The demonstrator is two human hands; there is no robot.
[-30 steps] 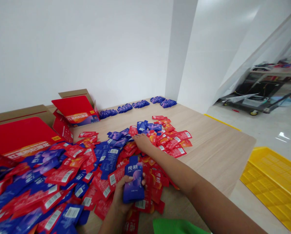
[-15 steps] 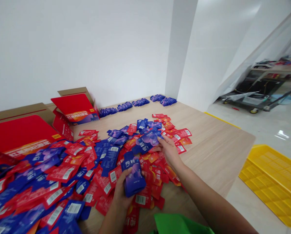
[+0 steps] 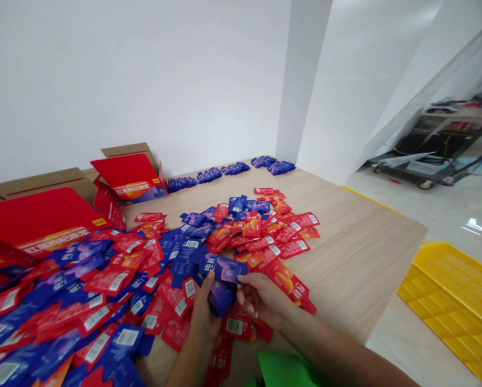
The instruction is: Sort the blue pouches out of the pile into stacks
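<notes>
A small stack of blue pouches [image 3: 221, 296] is gripped in my left hand [image 3: 204, 312], thumb on top. Across that stack lies one more blue pouch [image 3: 225, 267], its right end pinched by the fingertips of my right hand [image 3: 261, 298]. Around and beneath both hands spreads a loose heap of red pouches [image 3: 265, 258] and blue pouches [image 3: 184, 258], many with barcode labels showing. The left palm and the lower part of the stack are partly hidden.
Two open red cartons [image 3: 43, 220] stand at the left, pouches in front. Several bundles of blue pouches [image 3: 235, 168] line the table's [image 3: 358, 242] back edge. A yellow crate [image 3: 451, 301] sits on the floor at right; beyond it is a cart [image 3: 426, 166].
My right hand has come down and toward me from the heap with a blue pouch, now laid over the stack in my left hand. The view has shifted slightly.
</notes>
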